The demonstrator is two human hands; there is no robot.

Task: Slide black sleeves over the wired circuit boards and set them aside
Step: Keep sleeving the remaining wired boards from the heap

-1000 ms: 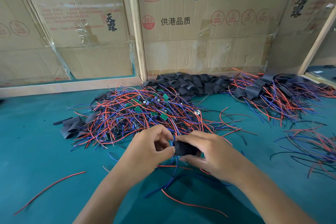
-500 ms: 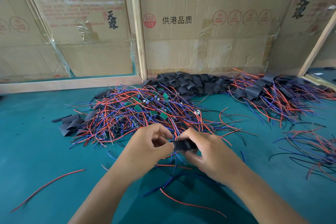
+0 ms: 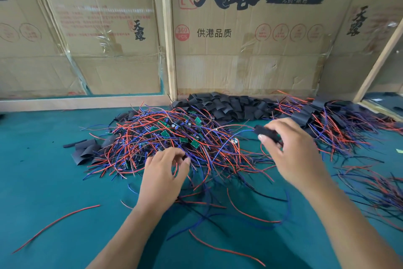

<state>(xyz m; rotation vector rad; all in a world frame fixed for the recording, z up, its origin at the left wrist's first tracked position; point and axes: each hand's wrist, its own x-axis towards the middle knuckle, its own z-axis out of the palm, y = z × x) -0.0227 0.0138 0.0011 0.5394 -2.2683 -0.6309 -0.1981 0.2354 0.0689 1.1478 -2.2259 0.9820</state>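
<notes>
One sleeved board pinched in the right hand awaits setting aside; left hand, loosely spread, must pick another from the tangle

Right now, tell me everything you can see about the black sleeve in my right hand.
The black sleeve is a short, matte, dark piece, blurred by motion. The right hand pinches it between thumb and fingers, lifted above the green table, lying roughly level and angled toward the far left. Thin wires seem to run from its far end toward the wire pile. Whether a board sits inside cannot be told.
</notes>
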